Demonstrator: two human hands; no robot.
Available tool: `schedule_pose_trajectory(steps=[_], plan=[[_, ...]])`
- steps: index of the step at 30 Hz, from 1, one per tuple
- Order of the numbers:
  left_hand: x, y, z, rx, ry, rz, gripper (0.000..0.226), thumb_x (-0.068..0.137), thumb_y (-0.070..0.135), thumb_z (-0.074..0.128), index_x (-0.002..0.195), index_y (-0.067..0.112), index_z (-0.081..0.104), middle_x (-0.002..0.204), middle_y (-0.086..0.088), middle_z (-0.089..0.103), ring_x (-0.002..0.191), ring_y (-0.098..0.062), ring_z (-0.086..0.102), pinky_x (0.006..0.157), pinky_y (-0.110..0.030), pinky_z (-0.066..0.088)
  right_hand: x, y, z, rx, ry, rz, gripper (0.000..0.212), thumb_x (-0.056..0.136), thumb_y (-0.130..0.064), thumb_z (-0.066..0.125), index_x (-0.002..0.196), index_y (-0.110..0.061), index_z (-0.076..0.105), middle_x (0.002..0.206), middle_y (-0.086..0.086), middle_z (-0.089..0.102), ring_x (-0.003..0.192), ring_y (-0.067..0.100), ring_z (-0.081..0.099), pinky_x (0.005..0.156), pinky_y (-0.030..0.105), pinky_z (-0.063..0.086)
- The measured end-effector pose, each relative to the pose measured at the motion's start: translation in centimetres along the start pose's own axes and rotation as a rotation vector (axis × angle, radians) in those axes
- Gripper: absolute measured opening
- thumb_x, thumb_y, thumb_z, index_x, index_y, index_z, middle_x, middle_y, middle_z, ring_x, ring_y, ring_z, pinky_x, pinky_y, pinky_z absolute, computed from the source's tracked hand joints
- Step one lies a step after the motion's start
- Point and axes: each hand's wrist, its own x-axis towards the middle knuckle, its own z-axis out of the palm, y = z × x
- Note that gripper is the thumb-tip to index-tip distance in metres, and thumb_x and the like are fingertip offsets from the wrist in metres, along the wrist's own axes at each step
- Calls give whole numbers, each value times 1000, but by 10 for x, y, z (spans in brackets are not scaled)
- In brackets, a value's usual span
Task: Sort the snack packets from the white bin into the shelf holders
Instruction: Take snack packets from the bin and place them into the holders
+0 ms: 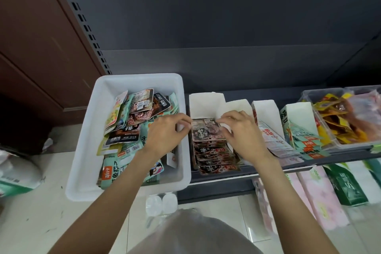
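Packets (132, 130), glossy and flat, are lying heaped in the white bin (86, 130), a rounded plastic tub. Both hands are pinching one dark packet (206, 132) by its top corners, left hand (165, 134) and right hand (243, 132), over the first white card holder (204, 103), atop its stack.

White bin (86, 130) sits left of the shelf holders (206, 103), packets (132, 130) inside.

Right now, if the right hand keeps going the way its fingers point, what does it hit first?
The right hand points up-left over the dark packet it pinches. Straight on, it would likely meet the back wall of the white holder first; depth is unclear.
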Motion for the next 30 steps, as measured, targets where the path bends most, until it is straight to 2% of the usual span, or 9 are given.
schedule_pose_trajectory(steps=[3,6,9,14,17,20,23,27,30], plan=[[-14,-16,-22,-73,138,-175,13,88,28,63,99,31,68,76,18,66,66,3,60,63,-18,49,14,-30,-13,268,-44,-21,22,92,-15,58,112,-20,69,104,-5,67,89,10,62,81,22,47],[-32,-46,-43,-17,310,-232,12,87,22,64,99,23,69,79,11,69,70,-4,63,65,-19,51,39,-64,-2,388,-95,-93,22,94,-17,56,111,-23,68,101,-7,69,83,7,63,76,26,53],[-48,-81,-52,116,384,-285,18,83,14,67,101,16,69,96,0,70,88,-21,63,72,-32,52,67,-93,25,384,-111,-137,21,93,-16,56,109,-21,69,105,-5,69,86,9,62,79,32,53],[-42,-126,-52,208,263,-424,35,85,15,64,119,7,59,121,-15,58,110,-35,53,90,-42,44,112,-138,76,211,-193,-257,31,95,-16,51,124,-19,61,129,-1,59,119,17,52,102,34,39],[-27,-142,-49,228,132,-520,49,92,26,55,135,4,44,136,-15,48,123,-32,44,102,-41,36,135,-149,107,56,-275,-308,46,94,-16,50,140,-17,45,149,5,38,138,22,32,115,34,21],[-17,-150,-43,252,44,-542,54,95,31,48,141,6,35,144,-12,41,130,-30,38,108,-39,30,145,-148,131,-29,-467,-280,57,96,-23,50,148,-20,29,158,5,17,146,24,10,119,42,12],[-15,-150,-39,269,8,-528,49,97,30,47,141,12,37,145,-7,38,126,-28,44,103,-37,36,141,-142,139,-1,-594,-222,52,99,-28,44,148,-21,28,159,2,12,147,21,1,120,43,9],[-23,-142,-43,350,-14,-408,43,98,28,45,139,16,42,144,-2,43,111,-26,58,89,-35,48,126,-142,126,183,-561,-129,53,98,-24,47,148,-19,29,156,1,26,144,18,18,116,33,14],[-35,-131,-41,427,38,-157,31,91,18,59,122,17,61,122,0,64,78,-21,70,60,-34,58,113,-146,111,329,-473,-10,51,97,-27,49,145,-20,33,148,2,38,136,19,34,110,35,30]])
